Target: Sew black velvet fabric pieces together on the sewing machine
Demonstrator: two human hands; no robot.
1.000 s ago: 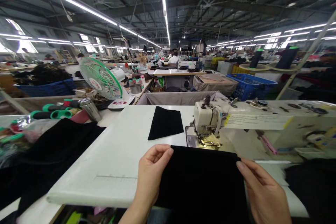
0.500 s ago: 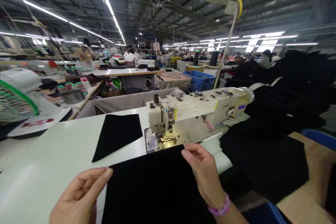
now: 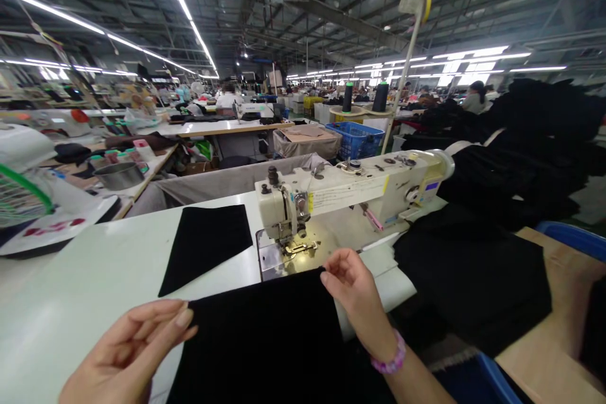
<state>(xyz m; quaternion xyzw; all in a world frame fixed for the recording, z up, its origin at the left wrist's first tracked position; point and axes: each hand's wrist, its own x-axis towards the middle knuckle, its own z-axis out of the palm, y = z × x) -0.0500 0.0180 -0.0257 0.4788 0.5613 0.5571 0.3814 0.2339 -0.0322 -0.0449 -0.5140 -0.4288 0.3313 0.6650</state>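
A piece of black fabric is stretched between my hands by its far corners, in front of the sewing machine. My left hand pinches the left corner between thumb and fingers. At the right corner my right hand, with a beaded bracelet on its wrist, pinches the edge. The sewing machine stands just beyond, its needle area and metal plate lit. Another black fabric piece lies flat on the white table, left of the machine head. The lower part of the held fabric runs out of view.
Black fabric pieces lie on the right beside a wooden board, with a tall dark heap behind. A fan stands at far left. Beyond the machine are a blue basket and thread cones.
Both hands and the held fabric have shifted slightly left in view and remain pinched at the corners. The whole view has moved a little; the other fabric piece stays on the table.
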